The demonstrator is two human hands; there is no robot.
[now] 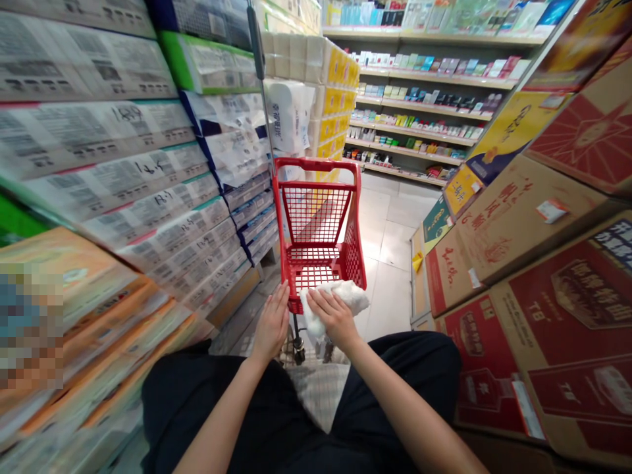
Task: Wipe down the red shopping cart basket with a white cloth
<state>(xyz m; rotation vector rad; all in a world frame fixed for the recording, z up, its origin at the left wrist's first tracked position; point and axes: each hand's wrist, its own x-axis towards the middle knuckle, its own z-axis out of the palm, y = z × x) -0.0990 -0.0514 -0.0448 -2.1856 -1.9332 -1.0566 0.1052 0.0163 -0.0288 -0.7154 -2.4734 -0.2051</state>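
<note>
A small red shopping cart [316,224] stands in a narrow shop aisle just in front of my knees. My right hand [333,315] presses a white cloth [345,295] against the cart's near lower edge, its fingers curled over the cloth. Flat against the cart's near left corner rests my left hand [271,326], fingers stretched out together and holding nothing. My legs in dark trousers fill the bottom of the view.
Stacked packs of tissue paper [148,178] wall the left side. Cardboard boxes [538,276] with red print are piled on the right. Shelves of small goods [419,99] stand at the far end, beyond a pale tiled floor [390,263].
</note>
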